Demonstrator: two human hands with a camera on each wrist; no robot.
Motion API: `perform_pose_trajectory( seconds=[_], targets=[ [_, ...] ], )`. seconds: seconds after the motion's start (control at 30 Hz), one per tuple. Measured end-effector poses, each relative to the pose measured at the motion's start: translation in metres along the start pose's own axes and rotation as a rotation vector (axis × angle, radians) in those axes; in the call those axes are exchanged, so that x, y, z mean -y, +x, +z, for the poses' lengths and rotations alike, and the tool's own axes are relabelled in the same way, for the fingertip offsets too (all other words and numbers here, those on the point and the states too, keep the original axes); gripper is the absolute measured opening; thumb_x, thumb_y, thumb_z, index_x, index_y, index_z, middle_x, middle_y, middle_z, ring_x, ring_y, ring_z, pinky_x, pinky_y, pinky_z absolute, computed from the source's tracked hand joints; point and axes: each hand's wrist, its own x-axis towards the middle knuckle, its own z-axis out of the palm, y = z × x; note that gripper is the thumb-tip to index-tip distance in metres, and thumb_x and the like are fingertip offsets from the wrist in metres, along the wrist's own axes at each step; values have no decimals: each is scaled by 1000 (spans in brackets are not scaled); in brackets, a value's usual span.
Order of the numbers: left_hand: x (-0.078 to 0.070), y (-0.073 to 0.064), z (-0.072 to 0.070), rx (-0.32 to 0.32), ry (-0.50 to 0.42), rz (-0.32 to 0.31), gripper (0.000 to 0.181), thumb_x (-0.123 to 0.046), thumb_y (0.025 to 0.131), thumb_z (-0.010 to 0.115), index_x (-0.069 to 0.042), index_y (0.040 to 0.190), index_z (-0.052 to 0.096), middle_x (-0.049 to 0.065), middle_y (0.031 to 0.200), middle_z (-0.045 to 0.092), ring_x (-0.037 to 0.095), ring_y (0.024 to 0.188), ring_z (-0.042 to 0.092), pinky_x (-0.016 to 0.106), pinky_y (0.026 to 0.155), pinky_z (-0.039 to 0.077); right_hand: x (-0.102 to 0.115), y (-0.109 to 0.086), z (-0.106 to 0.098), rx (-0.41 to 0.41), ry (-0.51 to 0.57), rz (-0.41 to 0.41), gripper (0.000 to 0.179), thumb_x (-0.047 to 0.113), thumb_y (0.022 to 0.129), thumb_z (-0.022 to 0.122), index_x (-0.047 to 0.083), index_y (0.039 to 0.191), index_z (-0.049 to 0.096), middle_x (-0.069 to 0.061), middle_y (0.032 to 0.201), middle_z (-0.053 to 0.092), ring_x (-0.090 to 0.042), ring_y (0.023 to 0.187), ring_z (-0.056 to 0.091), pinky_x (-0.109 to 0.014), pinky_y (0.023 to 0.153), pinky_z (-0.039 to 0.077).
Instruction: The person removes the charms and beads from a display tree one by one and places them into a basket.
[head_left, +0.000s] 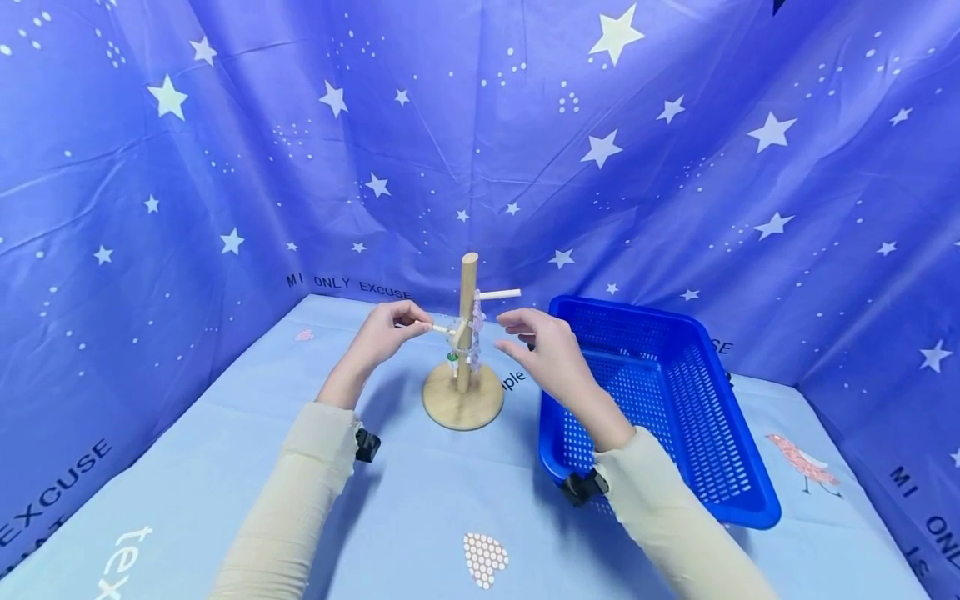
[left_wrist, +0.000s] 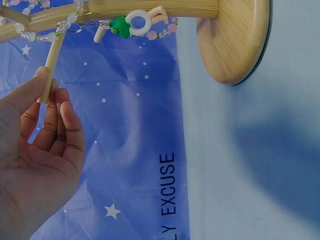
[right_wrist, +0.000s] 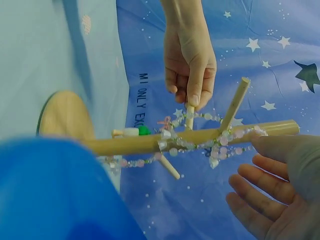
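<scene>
A wooden peg stand (head_left: 469, 287) with a round base stands upright on the table. My left hand (head_left: 381, 335) pinches the end of one short peg (left_wrist: 55, 60) between thumb and fingers. Strings of clear and pink beads (right_wrist: 227, 145) hang on the pegs around the post. A green charm (left_wrist: 120, 27) and a white ring (left_wrist: 138, 14) dangle lower down. To the right of the post, my right hand (head_left: 551, 346) has its fingers spread and holds nothing. Its thumb is close to the beads in the right wrist view; whether they touch, I cannot tell.
A blue perforated plastic basket (head_left: 738, 433) stands right of the stand, partly beneath the right forearm. Light blue cloth (head_left: 420, 508) covers the table. Behind it hangs a blue star-patterned curtain (head_left: 450, 133).
</scene>
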Motion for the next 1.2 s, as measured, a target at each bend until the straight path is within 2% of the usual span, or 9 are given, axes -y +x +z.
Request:
perform_pose_trajectory(
  seconds=[0.23, 0.47, 0.63, 0.77, 1.0, 1.2],
  targets=[
    [-1, 0, 0, 4, -6, -13, 14, -14, 93, 70, -2, 101, 71, 11, 93, 67, 15, 83, 56, 29, 75, 46, 5, 5, 9, 1, 103, 30, 35, 16, 92, 72, 4, 124, 65, -12, 124, 69, -29, 113, 68, -41, 96, 55],
    [-3, 0, 0, 12, -3, -34, 15, -10, 94, 67, 2, 104, 69, 9, 93, 66, 13, 82, 54, 27, 74, 45, 10, 7, 16, 20, 196, 64, 36, 15, 92, 72, 8, 127, 64, -11, 127, 68, -29, 117, 66, -40, 95, 56],
    [-4, 2, 1, 15, 7, -39, 15, -4, 94, 65, 7, 104, 67, 13, 91, 65, 15, 80, 54, 27, 72, 45, 8, 9, 20, 54, 263, 71, 40, 15, 92, 71, 10, 131, 61, -11, 126, 69, -28, 118, 65, -42, 96, 55],
    [-2, 1, 0, 8, 5, -24, 15, -7, 94, 67, 5, 103, 69, 12, 93, 66, 13, 80, 54, 26, 72, 44, 7, 10, 21, 78, 305, 80, 42, 16, 93, 71, 11, 133, 59, -12, 125, 68, -28, 119, 64, -45, 98, 54],
    [-3, -1, 0, 1, -14, -8, 14, -13, 92, 70, -1, 100, 71, 10, 92, 66, 15, 81, 56, 27, 73, 45, 8, 11, 22, 66, 307, 87, 41, 14, 92, 71, 8, 131, 60, -14, 119, 69, -31, 116, 65, -45, 97, 55],
    [-4, -1, 1, 0, -19, 0, 13, -11, 92, 70, 0, 99, 71, 6, 88, 65, 15, 80, 56, 27, 72, 45, 9, 13, 21, 13, 291, 113, 29, 13, 92, 70, 4, 119, 66, -15, 112, 70, -29, 111, 66, -41, 95, 56]
  ],
)
